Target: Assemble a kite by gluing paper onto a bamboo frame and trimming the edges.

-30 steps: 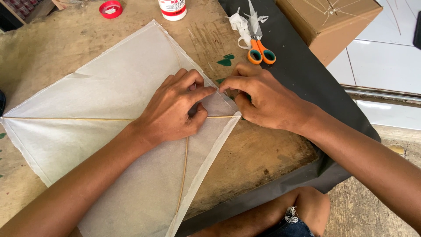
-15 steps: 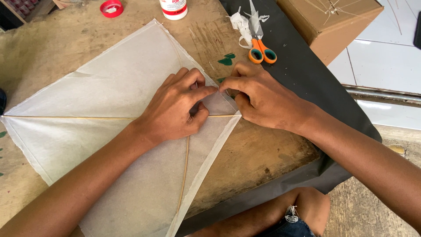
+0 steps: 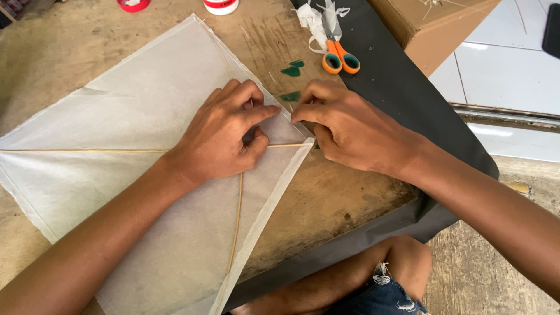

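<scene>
A white paper kite (image 3: pixel 134 122) with thin bamboo sticks (image 3: pixel 76 150) lies flat on a worn wooden table (image 3: pixel 326 198). My left hand (image 3: pixel 224 137) presses down on the kite near its right corner, fingers curled over the paper where the sticks cross. My right hand (image 3: pixel 344 125) pinches the folded edge of the paper at that same corner, thumb and forefinger closed on it. Both hands nearly touch each other.
Orange-handled scissors (image 3: pixel 337 55) lie with white paper scraps on a dark sheet (image 3: pixel 408 99) at the table's right. Small green paper bits (image 3: pixel 291 71) sit near the corner. A red tape roll (image 3: pixel 133 4), a white jar (image 3: pixel 220 6) and a cardboard box (image 3: pixel 431 23) stand at the back. My knee (image 3: pixel 402 262) shows below.
Both hands stay at the kite's right corner; the fingers have shifted slightly along the folded edge. The kite has not moved.
</scene>
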